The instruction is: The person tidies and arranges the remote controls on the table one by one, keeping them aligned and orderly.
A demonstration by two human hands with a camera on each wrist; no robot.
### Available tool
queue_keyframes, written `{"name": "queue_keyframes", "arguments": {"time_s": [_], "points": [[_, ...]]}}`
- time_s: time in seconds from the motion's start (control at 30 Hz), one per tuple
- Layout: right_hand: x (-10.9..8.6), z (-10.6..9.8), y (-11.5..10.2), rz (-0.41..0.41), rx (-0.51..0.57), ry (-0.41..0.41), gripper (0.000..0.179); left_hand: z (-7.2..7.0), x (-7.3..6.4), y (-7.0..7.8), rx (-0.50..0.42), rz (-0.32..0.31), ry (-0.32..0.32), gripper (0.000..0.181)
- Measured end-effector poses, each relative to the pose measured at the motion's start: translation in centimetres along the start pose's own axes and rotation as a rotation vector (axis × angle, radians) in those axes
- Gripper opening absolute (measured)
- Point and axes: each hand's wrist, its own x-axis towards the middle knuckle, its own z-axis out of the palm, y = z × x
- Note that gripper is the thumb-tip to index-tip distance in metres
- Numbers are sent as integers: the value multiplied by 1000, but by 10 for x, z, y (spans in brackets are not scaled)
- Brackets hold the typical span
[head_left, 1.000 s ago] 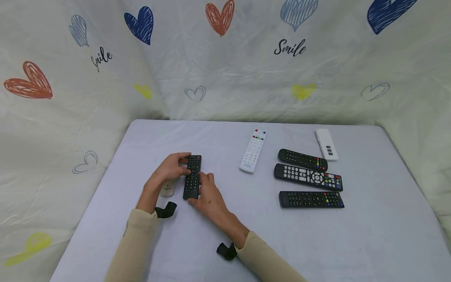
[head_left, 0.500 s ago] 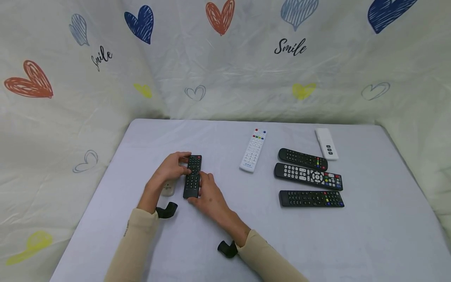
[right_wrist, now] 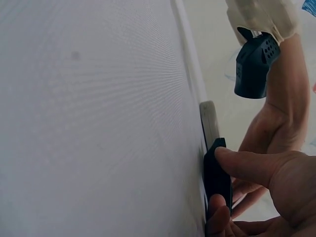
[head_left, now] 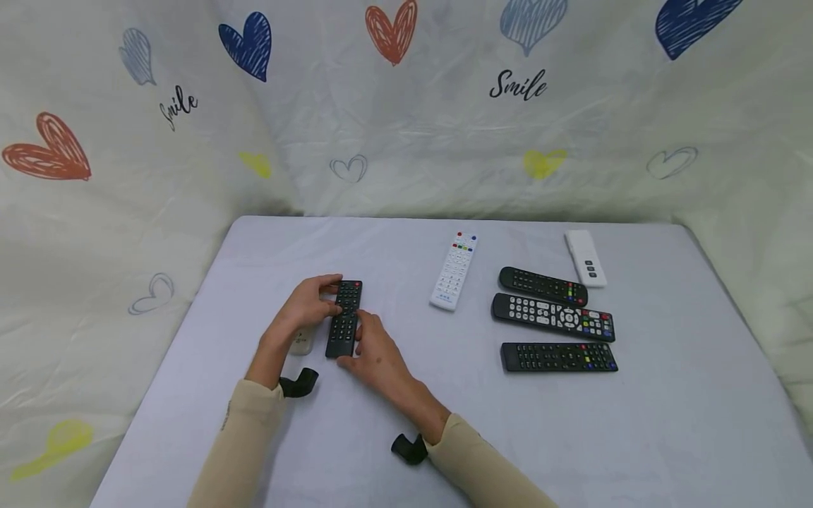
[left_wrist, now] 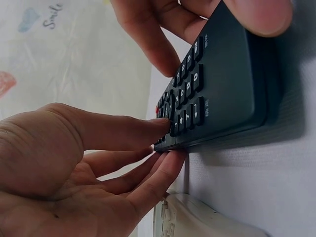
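Note:
A slim black remote control stands lengthwise near the table's left side, buttons facing up. My left hand grips its left edge. In the left wrist view, the left thumb presses on the buttons while the fingers lie against the side. At the right edge and near end, my right hand holds the same remote, its thumb at the near end in the right wrist view. Partly hidden beneath the left hand lies a white remote control; the black one is beside it.
Farther right lies a white remote with coloured buttons. Beyond it are a rounded black remote, a large black remote with white buttons, a straight black remote and a plain white remote. A white cloth covers the table.
The head view has shifted slightly. Both hands keep their hold on the black remote, which stays in nearly the same place. The other remotes have not moved.

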Motion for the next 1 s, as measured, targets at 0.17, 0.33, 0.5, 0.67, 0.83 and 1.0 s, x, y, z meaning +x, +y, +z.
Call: {"name": "queue_keyframes", "arguments": {"time_s": [0.17, 0.33, 0.5, 0.67, 0.83, 1.0], "points": [[-1, 0, 0, 5, 2, -4, 90, 0, -1, -2, -18, 11, 5, 72], [-1, 0, 0, -2, 13, -3, 90, 1, -2, -3, -42, 23, 10, 72], [-1, -2, 0, 0, 23, -5, 90, 3, -1, -5, -45, 19, 44, 68], [-2, -7, 1, 8, 37, -1, 85, 5, -1, -4, -66, 6, 110, 62], [0, -16, 3, 5, 54, 24, 74, 6, -2, -2, -128, 32, 209, 52], [2, -27, 6, -9, 58, 75, 63, 8, -2, 3, -187, 80, 328, 43]]}}
